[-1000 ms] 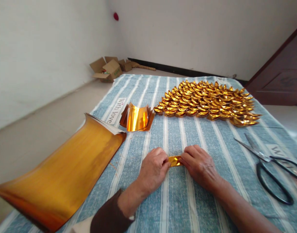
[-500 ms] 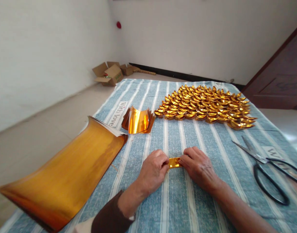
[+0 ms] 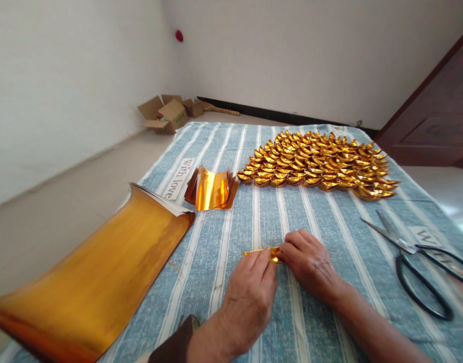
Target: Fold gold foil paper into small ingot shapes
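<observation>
A narrow folded strip of gold foil paper (image 3: pixel 258 251) lies on the blue striped cloth (image 3: pixel 322 222). My right hand (image 3: pixel 310 262) presses its right end with closed fingers. My left hand (image 3: pixel 250 297) sits just below the strip, fingertips touching its middle. The strip's left end sticks out free, and its right end is hidden under my right fingers.
A big curled stack of gold sheets (image 3: pixel 99 272) lies at the left. A small stack of cut gold pieces (image 3: pixel 212 188) sits beyond the hands. Many folded gold ingots (image 3: pixel 318 164) cover the far cloth. Black scissors (image 3: pixel 416 254) lie at the right. Cardboard boxes (image 3: pixel 165 113) stand on the floor.
My left hand has pulled back toward me and moved right, uncovering the strip's left end. The right hand has stayed on the right end.
</observation>
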### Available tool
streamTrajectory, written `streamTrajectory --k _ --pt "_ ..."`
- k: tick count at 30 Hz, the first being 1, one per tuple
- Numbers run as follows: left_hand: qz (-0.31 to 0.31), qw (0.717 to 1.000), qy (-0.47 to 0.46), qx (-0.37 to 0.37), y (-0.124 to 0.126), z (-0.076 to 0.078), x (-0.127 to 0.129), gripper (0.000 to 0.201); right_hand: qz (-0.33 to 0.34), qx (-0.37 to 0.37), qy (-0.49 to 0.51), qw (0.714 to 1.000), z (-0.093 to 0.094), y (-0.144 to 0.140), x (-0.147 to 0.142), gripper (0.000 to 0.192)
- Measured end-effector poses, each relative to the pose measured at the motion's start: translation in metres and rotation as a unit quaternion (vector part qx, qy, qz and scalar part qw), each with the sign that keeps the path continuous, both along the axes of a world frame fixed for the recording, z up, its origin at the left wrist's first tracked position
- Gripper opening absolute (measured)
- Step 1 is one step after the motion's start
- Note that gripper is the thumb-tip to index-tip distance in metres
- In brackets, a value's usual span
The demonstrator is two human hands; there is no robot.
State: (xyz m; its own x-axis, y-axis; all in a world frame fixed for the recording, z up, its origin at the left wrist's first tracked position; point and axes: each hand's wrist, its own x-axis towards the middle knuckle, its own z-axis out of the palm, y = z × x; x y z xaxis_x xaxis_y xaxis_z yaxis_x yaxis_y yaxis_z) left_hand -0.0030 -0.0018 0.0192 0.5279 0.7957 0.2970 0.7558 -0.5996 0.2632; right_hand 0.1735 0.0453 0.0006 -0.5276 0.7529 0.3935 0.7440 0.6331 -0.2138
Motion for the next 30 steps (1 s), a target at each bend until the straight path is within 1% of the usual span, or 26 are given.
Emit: streamTrajectory --k 4,11,19,27,30 --pt "0.012 1.0 0.019 0.021 -0.001 -0.003 0.003 0.024 0.007 -0.003 0.017 1.0 -0.002 0.001 0.0 0.031" --pt "0.008 1.0 0.022 0.018 -0.001 -0.001 0.002 0.024 0.005 0.0 0.026 1.0 -0.003 0.002 0.001 0.031" --pt "-0.012 0.996 0.064 0.067 -0.002 0.0 0.002 0.029 0.004 -0.002 0.027 1.0 -0.004 0.002 0.001 0.029" --pt "-0.031 0.993 0.088 0.066 -0.003 -0.009 0.0 0.03 0.003 -0.01 0.027 1.0 -0.003 0.002 0.002 0.028" --pt "-0.023 0.993 0.098 0.065 -0.004 -0.01 0.0 0.03 0.005 -0.009 0.02 1.0 -0.003 0.002 0.002 0.027"
